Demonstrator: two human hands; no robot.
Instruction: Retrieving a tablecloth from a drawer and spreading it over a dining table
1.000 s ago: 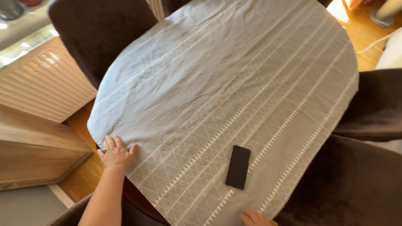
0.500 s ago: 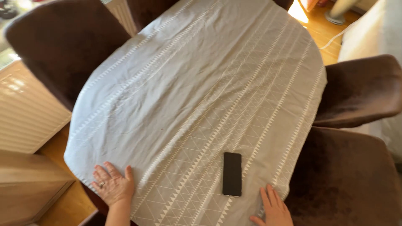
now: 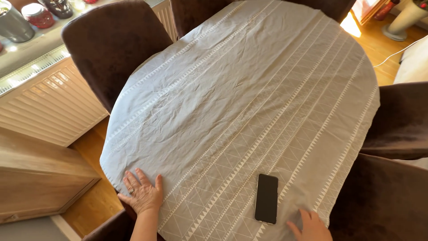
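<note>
Both hands flat and open on the grey tablecloth (image 3: 249, 102), left hand (image 3: 143, 195) at the near-left edge, right hand (image 3: 312, 225) beside the black phone (image 3: 266, 198). Mostly spread over the surface already; wrinkles left toward the far-left side.

Beyond the black phone (image 3: 266, 198) the grey tablecloth (image 3: 249, 89) lies bare and open, while brown chairs (image 3: 113, 47) crowd its edges.
</note>
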